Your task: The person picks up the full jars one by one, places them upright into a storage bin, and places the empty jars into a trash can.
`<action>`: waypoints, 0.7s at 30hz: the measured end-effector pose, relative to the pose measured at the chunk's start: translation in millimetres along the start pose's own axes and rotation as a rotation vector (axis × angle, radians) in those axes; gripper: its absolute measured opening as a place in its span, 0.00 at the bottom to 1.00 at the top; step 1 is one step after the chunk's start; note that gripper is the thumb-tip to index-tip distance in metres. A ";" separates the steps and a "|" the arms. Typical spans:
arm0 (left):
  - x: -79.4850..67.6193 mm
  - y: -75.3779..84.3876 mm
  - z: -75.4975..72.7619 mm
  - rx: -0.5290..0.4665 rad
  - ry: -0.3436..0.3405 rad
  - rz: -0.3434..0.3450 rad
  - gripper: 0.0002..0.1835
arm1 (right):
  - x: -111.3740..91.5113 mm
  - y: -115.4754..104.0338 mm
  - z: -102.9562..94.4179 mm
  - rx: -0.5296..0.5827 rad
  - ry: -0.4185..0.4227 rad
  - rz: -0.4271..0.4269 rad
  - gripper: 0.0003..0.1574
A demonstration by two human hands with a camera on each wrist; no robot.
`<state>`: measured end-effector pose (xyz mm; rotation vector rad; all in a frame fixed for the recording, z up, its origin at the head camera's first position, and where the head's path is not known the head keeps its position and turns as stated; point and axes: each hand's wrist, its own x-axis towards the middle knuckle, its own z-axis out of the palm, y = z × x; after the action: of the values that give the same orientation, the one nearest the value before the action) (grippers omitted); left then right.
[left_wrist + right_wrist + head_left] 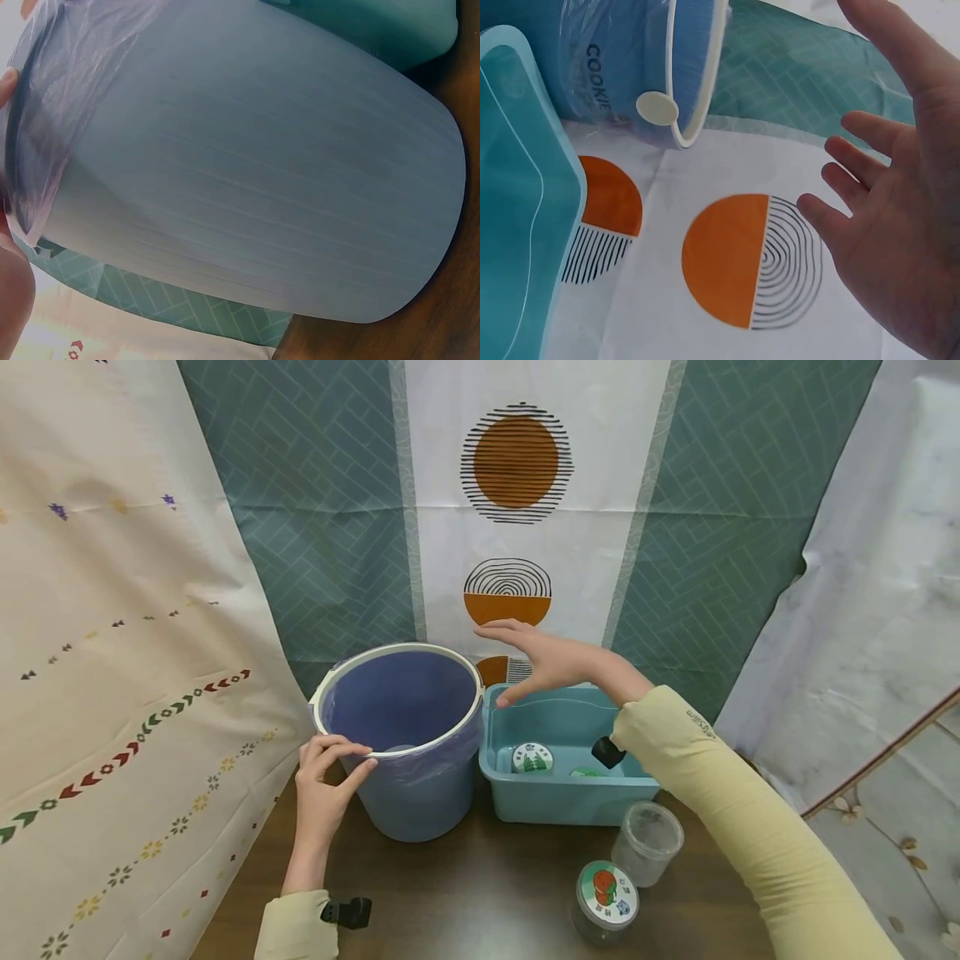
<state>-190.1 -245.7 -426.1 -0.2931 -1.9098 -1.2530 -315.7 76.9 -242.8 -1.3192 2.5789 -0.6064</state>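
Here, left hand (318, 792) pinches bin rim (412, 647); empty right hand (558, 660) hangs spread beside it.

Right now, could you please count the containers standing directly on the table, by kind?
Bucket: 1
Basin: 1
Jars: 2 (front jar, rear jar)
Total: 4

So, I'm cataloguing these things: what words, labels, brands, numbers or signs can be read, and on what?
"COOKIE": on the blue bin; anything after it is blurred.
Red-fruit jar lid: characters too small to read.
Green-printed lid in the teal tub: characters too small to read.
Right sleeve: lettering too blurred to read.
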 end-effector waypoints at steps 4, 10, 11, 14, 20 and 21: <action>0.4 -12.7 -0.3 0.003 0.001 -0.009 0.13 | -21.3 6.0 5.1 -0.006 0.075 -0.018 0.63; -0.6 -14.9 -3.7 0.010 0.002 0.003 0.14 | -54.3 17.6 28.6 0.091 0.185 -0.032 0.56; -0.8 -14.7 -4.0 0.011 -0.001 0.005 0.14 | -60.3 20.6 33.9 0.110 0.204 -0.022 0.55; -1.4 -14.6 -3.8 0.011 -0.001 0.014 0.14 | -78.2 28.9 50.4 0.137 0.261 0.015 0.53; -1.7 -15.2 -1.2 0.003 0.005 0.032 0.14 | -115.2 41.1 81.1 0.142 0.385 0.095 0.50; -1.7 -15.2 -0.7 0.003 0.006 0.034 0.15 | -122.0 43.5 85.7 0.149 0.408 0.103 0.50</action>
<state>-197.5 -253.2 -437.2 -0.3186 -1.8940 -1.2279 -246.6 174.7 -341.8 -1.1003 2.8197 -1.1250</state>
